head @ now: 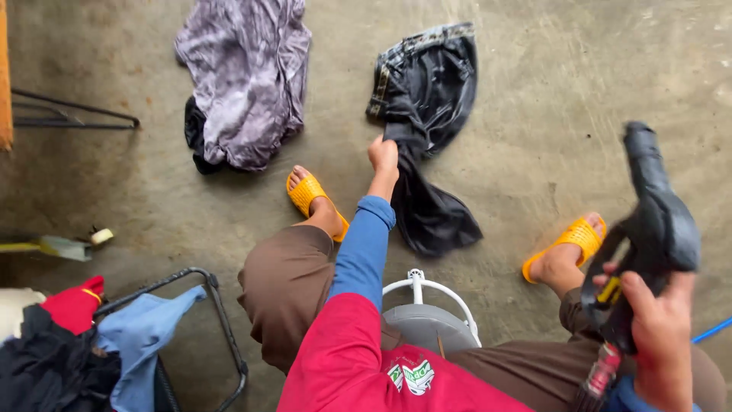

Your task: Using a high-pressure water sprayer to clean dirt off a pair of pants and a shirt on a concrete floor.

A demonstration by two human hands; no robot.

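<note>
On the concrete floor (534,137), between two feet in yellow sandals, lies a black garment (427,114) with a patterned waistband. The left hand (383,156) is stretched down to it and is closed on the cloth — a fold of the garment is pinched in the fist, and the lower part of the cloth hangs down from there toward the person's knees. The left arm wears a blue sleeve (364,248).

At the right side, the right hand (662,336) is raised and holds a black spray gun (654,229) by its handle; the fingers are wrapped around the grip and the nozzle points up, away from the person. The gun is well apart from the black garment.

Farther on the floor — near the left foot — lies a crumpled grey-purple cloth (248,76). At the lower left, a basket (221,320) holds more clothes.
</note>
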